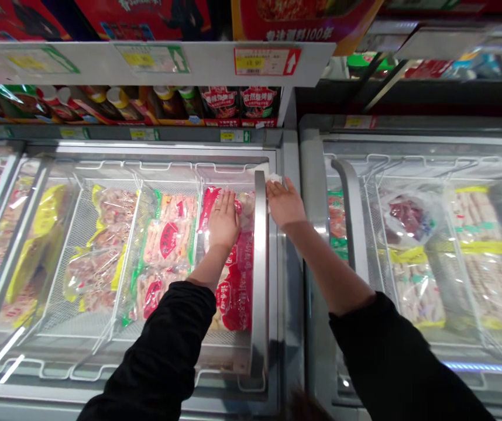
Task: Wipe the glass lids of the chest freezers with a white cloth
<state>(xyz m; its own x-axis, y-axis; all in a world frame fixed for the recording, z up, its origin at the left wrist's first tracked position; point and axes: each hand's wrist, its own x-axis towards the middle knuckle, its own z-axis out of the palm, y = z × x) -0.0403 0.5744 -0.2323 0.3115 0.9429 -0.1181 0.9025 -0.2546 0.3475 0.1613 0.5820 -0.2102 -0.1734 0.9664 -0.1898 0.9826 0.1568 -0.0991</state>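
My left hand [223, 221] lies flat with fingers stretched out on the sliding glass lid [154, 175] of a chest freezer, above a red frozen-food bag [236, 280]; a ring shows on one finger. My right hand [284, 203] rests with fingers extended on the far end of the lid's metal handle bar [260, 269], touching a small white cloth or paper [274, 178] at the fingertips. Both arms wear black sleeves pushed up the forearms.
Wire baskets in the freezer hold yellow-edged bags [102, 245] and green-and-red bags [165, 245]. A second freezer [430, 245] with a curved handle [351, 216] stands to the right. A shelf [145, 61] with price tags and sauce bottles [114, 102] runs above.
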